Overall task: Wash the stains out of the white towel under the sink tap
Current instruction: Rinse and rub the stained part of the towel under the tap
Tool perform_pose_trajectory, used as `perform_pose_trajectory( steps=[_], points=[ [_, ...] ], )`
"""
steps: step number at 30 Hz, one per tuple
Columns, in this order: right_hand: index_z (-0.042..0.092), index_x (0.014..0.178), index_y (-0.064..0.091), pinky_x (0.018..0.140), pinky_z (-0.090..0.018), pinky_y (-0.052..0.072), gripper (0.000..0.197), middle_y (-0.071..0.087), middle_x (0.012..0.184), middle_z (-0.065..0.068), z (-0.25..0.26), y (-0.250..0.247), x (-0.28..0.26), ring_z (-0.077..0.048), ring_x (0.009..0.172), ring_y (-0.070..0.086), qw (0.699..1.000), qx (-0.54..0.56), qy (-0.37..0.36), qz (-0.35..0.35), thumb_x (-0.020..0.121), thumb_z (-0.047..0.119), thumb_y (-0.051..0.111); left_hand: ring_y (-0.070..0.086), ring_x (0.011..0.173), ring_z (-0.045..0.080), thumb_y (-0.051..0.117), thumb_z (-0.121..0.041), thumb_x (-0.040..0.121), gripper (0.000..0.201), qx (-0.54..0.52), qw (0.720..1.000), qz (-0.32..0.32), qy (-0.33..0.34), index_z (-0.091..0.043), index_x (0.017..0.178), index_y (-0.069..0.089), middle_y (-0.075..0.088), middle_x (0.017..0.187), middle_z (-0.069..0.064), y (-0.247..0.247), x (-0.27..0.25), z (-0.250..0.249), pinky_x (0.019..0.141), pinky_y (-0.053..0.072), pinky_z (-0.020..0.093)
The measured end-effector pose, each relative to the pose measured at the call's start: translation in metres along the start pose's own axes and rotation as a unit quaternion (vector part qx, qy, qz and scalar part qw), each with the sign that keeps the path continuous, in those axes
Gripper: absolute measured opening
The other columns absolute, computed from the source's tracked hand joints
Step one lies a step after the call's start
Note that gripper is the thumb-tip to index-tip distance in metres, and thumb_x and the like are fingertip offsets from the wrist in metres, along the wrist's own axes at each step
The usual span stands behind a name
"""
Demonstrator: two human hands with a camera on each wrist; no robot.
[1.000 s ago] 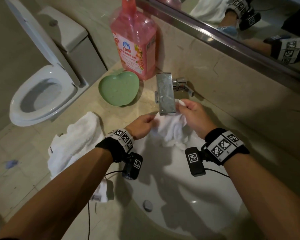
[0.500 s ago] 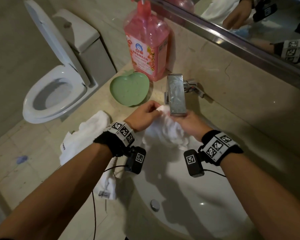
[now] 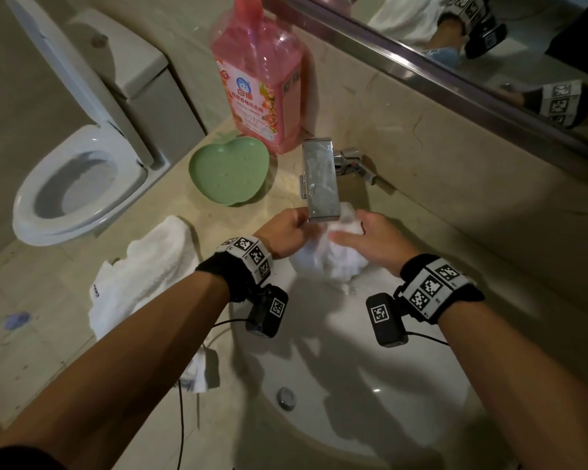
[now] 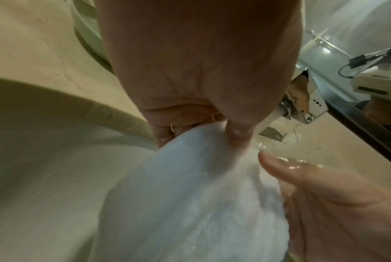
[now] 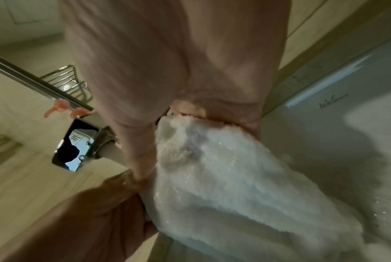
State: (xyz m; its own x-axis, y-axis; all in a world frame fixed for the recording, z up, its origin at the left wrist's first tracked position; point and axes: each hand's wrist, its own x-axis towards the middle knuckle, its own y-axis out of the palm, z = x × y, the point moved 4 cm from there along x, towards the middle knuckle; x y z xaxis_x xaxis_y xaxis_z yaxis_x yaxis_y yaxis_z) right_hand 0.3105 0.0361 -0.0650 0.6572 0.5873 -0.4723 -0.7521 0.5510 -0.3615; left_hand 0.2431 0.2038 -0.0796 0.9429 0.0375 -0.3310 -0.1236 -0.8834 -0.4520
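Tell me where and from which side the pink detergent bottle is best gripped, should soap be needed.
Probably the pink detergent bottle is best taken round its narrower upper body, coming from the front, the sink side. It stands upright against the back wall, the mirror ledge crowds its right, and the green dish sits at its base.

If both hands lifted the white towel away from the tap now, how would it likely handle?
Probably floppy: the white towel bunches and droops below the left hand and right hand gripping it. Likely heavy for its size and dripping, since droplets glisten on its pile. The tap sits close overhead.
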Motion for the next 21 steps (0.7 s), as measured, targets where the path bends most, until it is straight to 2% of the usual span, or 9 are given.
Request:
perform_pose_trajectory(
  steps=[4,6,8,11,13,15,18,20,21],
  points=[
    [0.024,0.100,0.069,0.057,-0.015,0.048,0.022,0.072,0.091,0.007,0.005,0.006,0.000,0.000,0.076,0.067,0.999,-0.040,-0.019,0.014,0.091,0.043,0.071,0.065,0.099,0.011,0.055,-0.028,0.097,0.027,-0.006,1.000,0.008,-0.001,-0.026,0.121,0.067,0.069,0.110,-0.005,-0.001,0.004,-0.006,0.093,0.051,0.031],
    [0.024,0.100,0.070,0.070,-0.026,0.052,0.020,0.073,0.091,0.003,0.006,0.007,0.001,-0.009,0.082,0.069,1.000,0.008,-0.013,0.012,0.095,0.043,0.065,0.062,0.108,0.012,0.052,-0.027,0.097,0.032,-0.022,1.000,0.006,-0.002,-0.023,0.128,0.063,0.065,0.122,-0.005,-0.004,0.002,-0.005,0.097,0.047,0.028],
    [0.022,0.098,0.071,0.075,-0.033,0.055,0.025,0.074,0.086,-0.001,0.008,0.004,0.003,-0.016,0.080,0.070,0.997,0.082,-0.005,-0.003,0.096,0.045,0.061,0.059,0.114,0.020,0.050,-0.015,0.098,0.034,-0.035,0.999,-0.001,-0.022,-0.014,0.131,0.059,0.063,0.127,0.003,-0.006,0.001,0.002,0.101,0.045,0.034],
    [0.016,0.104,0.071,0.075,-0.038,0.058,0.030,0.076,0.095,-0.009,0.008,-0.003,0.009,-0.023,0.080,0.070,0.984,0.174,0.001,-0.036,0.096,0.043,0.062,0.059,0.097,0.026,0.052,-0.009,0.095,0.019,-0.006,0.999,0.015,-0.048,-0.007,0.111,0.061,0.065,0.102,0.006,-0.002,-0.008,0.018,0.094,0.048,0.041],
    [0.013,0.107,0.070,0.077,-0.040,0.057,0.022,0.076,0.097,-0.009,0.008,-0.005,0.014,-0.023,0.082,0.071,0.969,0.241,0.008,-0.049,0.099,0.032,0.061,0.058,0.091,0.021,0.053,-0.014,0.097,0.008,0.037,0.998,0.027,-0.051,-0.014,0.096,0.060,0.062,0.095,0.002,0.002,-0.017,0.030,0.093,0.048,0.040],
    [0.013,0.114,0.068,0.086,-0.045,0.058,0.020,0.075,0.108,-0.011,0.008,-0.005,0.017,-0.028,0.097,0.072,0.955,0.290,0.019,-0.059,0.099,0.023,0.062,0.057,0.086,0.014,0.051,-0.022,0.099,0.013,0.037,0.998,0.008,-0.045,-0.022,0.087,0.057,0.060,0.092,-0.004,0.002,-0.023,0.038,0.086,0.046,0.034],
    [0.017,0.122,0.064,0.091,-0.044,0.058,0.036,0.074,0.114,-0.006,0.005,-0.002,0.017,-0.028,0.107,0.070,0.981,0.188,0.028,-0.042,0.089,0.025,0.075,0.051,0.072,0.003,0.049,-0.025,0.101,0.020,-0.015,0.999,-0.043,-0.031,-0.025,0.082,0.052,0.054,0.081,-0.011,-0.007,-0.027,0.039,0.074,0.040,0.029],
    [0.018,0.129,0.060,0.089,-0.036,0.056,0.059,0.070,0.118,0.002,0.006,0.009,0.014,-0.020,0.107,0.067,0.998,0.058,0.025,-0.002,0.078,0.033,0.085,0.046,0.069,0.010,0.049,-0.024,0.102,0.019,-0.028,0.998,-0.056,-0.012,-0.023,0.082,0.052,0.051,0.076,-0.006,-0.013,-0.029,0.033,0.070,0.039,0.031],
    [0.017,0.127,0.061,0.087,-0.031,0.055,0.059,0.070,0.114,0.006,0.007,0.017,0.013,-0.018,0.106,0.067,0.999,0.031,0.017,0.012,0.075,0.030,0.087,0.046,0.071,0.012,0.049,-0.024,0.101,0.018,-0.031,0.998,-0.062,-0.001,-0.019,0.085,0.054,0.052,0.077,-0.002,-0.016,-0.029,0.028,0.071,0.040,0.033]
  ],
)
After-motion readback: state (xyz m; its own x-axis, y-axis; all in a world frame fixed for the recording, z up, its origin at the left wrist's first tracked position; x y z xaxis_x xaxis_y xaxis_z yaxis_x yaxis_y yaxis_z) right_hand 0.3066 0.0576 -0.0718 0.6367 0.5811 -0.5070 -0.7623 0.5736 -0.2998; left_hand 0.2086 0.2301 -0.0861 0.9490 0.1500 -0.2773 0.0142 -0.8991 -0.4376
